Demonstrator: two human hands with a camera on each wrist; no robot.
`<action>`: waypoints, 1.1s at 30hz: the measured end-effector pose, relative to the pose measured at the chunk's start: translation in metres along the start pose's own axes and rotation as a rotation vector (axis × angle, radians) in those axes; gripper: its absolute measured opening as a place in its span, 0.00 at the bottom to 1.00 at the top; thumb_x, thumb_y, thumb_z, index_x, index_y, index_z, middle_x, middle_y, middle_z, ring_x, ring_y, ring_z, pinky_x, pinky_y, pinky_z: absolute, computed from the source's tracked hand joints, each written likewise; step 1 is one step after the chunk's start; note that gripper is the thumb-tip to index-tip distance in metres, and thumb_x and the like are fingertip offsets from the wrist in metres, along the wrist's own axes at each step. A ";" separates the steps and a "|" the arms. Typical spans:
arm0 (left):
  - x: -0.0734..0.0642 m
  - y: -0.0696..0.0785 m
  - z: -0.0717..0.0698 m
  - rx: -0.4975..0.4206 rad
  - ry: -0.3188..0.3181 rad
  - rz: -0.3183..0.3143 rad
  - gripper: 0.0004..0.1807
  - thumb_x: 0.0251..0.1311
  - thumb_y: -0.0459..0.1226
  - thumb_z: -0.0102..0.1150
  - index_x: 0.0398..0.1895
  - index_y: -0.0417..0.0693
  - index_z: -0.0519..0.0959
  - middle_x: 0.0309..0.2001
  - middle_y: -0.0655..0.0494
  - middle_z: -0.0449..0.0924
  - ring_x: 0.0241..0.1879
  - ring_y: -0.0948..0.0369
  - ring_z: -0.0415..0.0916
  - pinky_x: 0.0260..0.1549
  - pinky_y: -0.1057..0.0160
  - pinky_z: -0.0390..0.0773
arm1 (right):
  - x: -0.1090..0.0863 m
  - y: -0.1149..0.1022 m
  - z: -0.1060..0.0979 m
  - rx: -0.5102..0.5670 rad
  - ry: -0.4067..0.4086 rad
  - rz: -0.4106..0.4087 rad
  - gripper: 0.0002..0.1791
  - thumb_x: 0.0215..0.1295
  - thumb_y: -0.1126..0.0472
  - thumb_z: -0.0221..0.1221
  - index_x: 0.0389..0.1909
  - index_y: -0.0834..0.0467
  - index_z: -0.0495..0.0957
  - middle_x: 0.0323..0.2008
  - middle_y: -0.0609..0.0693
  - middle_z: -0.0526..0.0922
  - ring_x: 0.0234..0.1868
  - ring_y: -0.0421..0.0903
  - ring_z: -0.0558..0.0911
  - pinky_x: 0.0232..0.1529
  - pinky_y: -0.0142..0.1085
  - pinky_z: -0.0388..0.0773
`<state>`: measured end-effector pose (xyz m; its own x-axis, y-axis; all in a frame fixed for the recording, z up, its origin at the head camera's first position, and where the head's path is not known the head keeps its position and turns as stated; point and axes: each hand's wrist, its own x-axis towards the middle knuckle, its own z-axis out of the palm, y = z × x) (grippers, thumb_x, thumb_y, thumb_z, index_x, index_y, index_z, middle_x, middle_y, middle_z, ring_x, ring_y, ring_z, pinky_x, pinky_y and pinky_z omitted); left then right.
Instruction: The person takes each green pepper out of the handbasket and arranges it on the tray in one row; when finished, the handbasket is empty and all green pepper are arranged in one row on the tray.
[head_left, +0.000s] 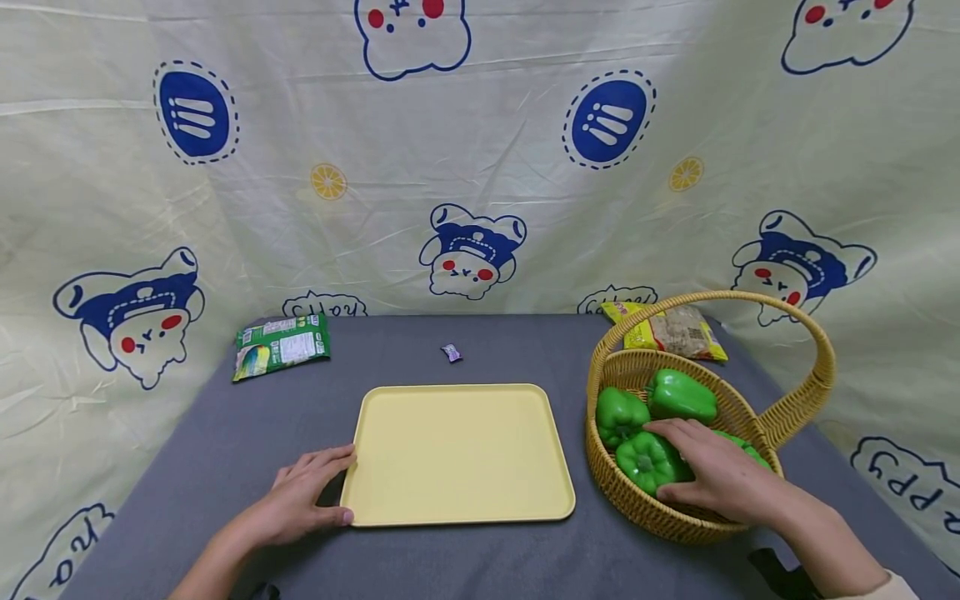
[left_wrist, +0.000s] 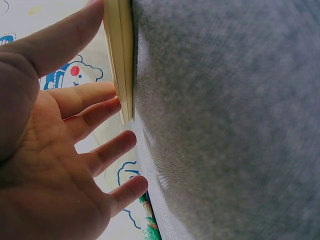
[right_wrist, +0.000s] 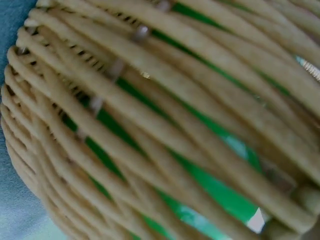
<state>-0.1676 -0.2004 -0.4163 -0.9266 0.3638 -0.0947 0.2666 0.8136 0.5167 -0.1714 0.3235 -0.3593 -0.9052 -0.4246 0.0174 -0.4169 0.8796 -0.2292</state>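
In the head view, the left hand (head_left: 300, 492), fingers spread and straight, touches the left edge of a pale yellow rectangular tray (head_left: 457, 454) on the grey cloth-covered counter (head_left: 465, 567). The right hand (head_left: 720, 471) reaches into a tan woven basket (head_left: 617, 487), curved around a glossy green bell pepper (head_left: 651, 463), thumb on its near side and fingertips beyond; how firmly it grips, I cannot tell. Best would be to settle thumb and fingers across its widest part, then lift straight up, clear of neighbours and handle. At least four peppers show, one partly beneath the right hand; there is one basket and one tray. Ahead of the left hand lies one green printed packet (head_left: 285, 343); beyond the right, one yellow-and-clear packet (head_left: 678, 329); between, one small purple wrapper (head_left: 452, 353). The left wrist view shows two fingers at the tray's rim, two free of it. The right wrist view shows only basket weave with green behind.
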 end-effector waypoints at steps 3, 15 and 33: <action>0.000 0.000 0.000 0.001 0.002 0.001 0.42 0.47 0.54 0.68 0.65 0.46 0.67 0.69 0.51 0.62 0.65 0.48 0.59 0.49 0.42 0.57 | -0.001 -0.001 -0.002 0.003 0.031 -0.006 0.45 0.48 0.33 0.64 0.62 0.56 0.67 0.57 0.56 0.75 0.55 0.55 0.75 0.46 0.51 0.74; 0.000 -0.001 0.001 0.003 0.004 0.000 0.42 0.47 0.54 0.67 0.66 0.46 0.67 0.69 0.51 0.62 0.65 0.48 0.59 0.48 0.44 0.58 | -0.007 -0.006 -0.010 -0.009 0.160 -0.019 0.44 0.48 0.35 0.64 0.63 0.54 0.68 0.57 0.60 0.74 0.56 0.59 0.75 0.46 0.56 0.73; -0.001 -0.002 0.001 -0.011 0.007 0.018 0.42 0.48 0.53 0.67 0.66 0.45 0.67 0.69 0.51 0.63 0.65 0.47 0.60 0.48 0.42 0.57 | -0.012 -0.027 -0.029 0.062 0.186 0.028 0.43 0.50 0.36 0.64 0.64 0.53 0.66 0.56 0.58 0.74 0.54 0.56 0.75 0.47 0.57 0.73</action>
<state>-0.1674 -0.2017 -0.4176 -0.9235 0.3752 -0.0796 0.2802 0.8017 0.5280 -0.1513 0.3110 -0.3248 -0.9183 -0.3482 0.1882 -0.3908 0.8731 -0.2916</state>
